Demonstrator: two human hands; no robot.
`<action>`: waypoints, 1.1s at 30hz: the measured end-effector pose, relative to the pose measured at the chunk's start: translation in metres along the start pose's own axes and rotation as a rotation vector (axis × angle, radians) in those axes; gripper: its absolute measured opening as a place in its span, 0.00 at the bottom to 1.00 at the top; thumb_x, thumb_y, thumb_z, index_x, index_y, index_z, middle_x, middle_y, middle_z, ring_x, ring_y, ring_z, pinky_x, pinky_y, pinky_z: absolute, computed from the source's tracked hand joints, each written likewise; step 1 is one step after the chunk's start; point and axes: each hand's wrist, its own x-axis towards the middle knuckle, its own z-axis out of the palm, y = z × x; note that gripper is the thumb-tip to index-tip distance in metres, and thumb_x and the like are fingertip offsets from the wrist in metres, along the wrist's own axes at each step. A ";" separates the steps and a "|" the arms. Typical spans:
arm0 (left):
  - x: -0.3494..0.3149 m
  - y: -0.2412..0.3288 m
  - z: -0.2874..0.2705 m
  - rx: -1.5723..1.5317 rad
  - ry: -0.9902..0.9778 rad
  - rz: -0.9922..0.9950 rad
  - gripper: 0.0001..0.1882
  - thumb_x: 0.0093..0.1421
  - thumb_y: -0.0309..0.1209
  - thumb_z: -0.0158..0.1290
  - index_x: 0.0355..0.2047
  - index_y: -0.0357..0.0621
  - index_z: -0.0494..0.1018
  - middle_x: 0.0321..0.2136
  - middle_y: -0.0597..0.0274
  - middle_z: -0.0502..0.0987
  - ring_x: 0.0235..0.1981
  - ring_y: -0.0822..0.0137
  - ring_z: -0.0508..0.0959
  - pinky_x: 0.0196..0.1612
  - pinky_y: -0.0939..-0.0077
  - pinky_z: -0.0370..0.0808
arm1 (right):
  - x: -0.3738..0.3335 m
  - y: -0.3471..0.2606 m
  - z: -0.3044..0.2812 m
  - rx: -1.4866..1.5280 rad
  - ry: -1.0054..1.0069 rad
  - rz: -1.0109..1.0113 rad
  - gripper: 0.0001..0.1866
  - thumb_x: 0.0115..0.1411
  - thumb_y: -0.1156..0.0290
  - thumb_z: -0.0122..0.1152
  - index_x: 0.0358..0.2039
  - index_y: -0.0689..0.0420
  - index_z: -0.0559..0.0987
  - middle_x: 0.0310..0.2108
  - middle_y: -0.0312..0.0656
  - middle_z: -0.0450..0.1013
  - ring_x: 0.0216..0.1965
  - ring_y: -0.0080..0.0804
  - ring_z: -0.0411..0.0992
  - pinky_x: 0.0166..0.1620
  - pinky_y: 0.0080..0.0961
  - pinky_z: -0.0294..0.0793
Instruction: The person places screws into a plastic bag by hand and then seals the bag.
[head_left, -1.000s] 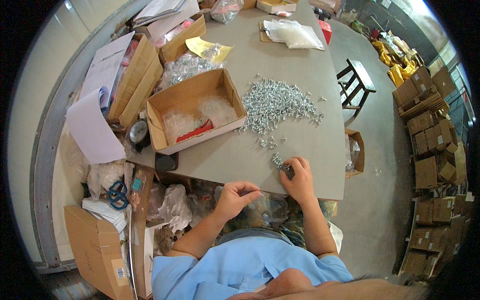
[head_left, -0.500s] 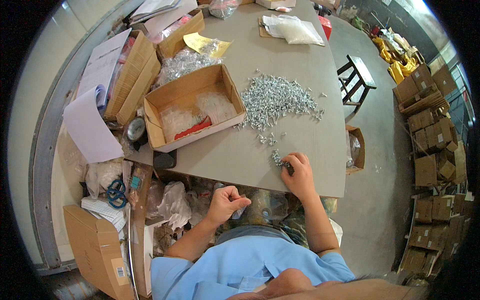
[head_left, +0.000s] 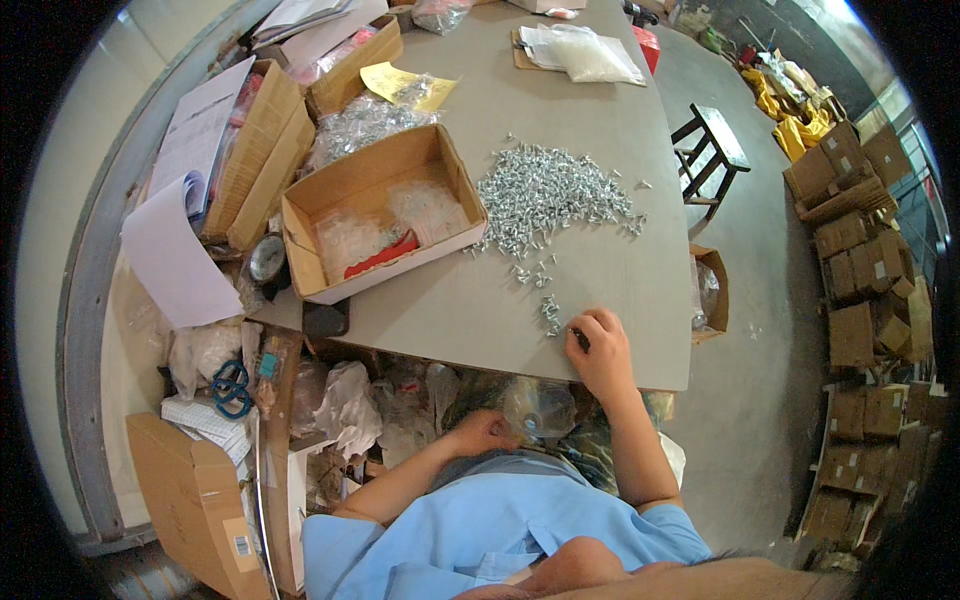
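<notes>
On the grey tabletop spreads a heap of small silver screws, with a few strays below it. A little cluster of screws lies nearer the table's front edge. Just right of that cluster my right hand rests on the table, fingers curled in toward the thumb; small dark bits show between them, too small to name. My left hand is below the table edge, in front of my body, beside a clear plastic bag. Its fingertips are partly hidden, so whether they grip the bag does not show.
Left of the heap stands an open cardboard box holding clear bags and a red object. Bagged hardware with a yellow paper lies behind it. Blue-handled scissors sit at lower left. A dark stool stands right of the table.
My left hand has dropped from the table's front edge toward my lap and the clear bag. My right hand has shifted slightly right, off the small screw cluster, uncovering more of it.
</notes>
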 end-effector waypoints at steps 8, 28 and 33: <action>0.038 -0.020 0.037 0.037 0.070 0.091 0.18 0.52 0.37 0.62 0.36 0.38 0.72 0.31 0.59 0.76 0.35 0.67 0.74 0.40 0.70 0.71 | -0.026 -0.024 -0.022 0.193 -0.333 0.013 0.09 0.47 0.75 0.65 0.31 0.58 0.78 0.33 0.44 0.72 0.30 0.40 0.73 0.33 0.32 0.74; 0.053 -0.033 0.045 -0.011 0.111 0.196 0.16 0.53 0.37 0.62 0.35 0.43 0.69 0.31 0.60 0.73 0.34 0.66 0.72 0.38 0.69 0.71 | -0.006 -0.041 -0.010 0.139 -0.446 0.216 0.09 0.49 0.68 0.64 0.31 0.56 0.77 0.31 0.45 0.71 0.36 0.47 0.71 0.38 0.37 0.71; 0.057 -0.036 0.047 0.034 0.121 0.241 0.16 0.53 0.37 0.61 0.34 0.42 0.69 0.31 0.60 0.72 0.36 0.65 0.71 0.43 0.68 0.69 | 0.022 -0.039 0.014 0.015 0.067 0.099 0.10 0.48 0.70 0.65 0.32 0.57 0.78 0.30 0.45 0.70 0.34 0.44 0.71 0.36 0.34 0.72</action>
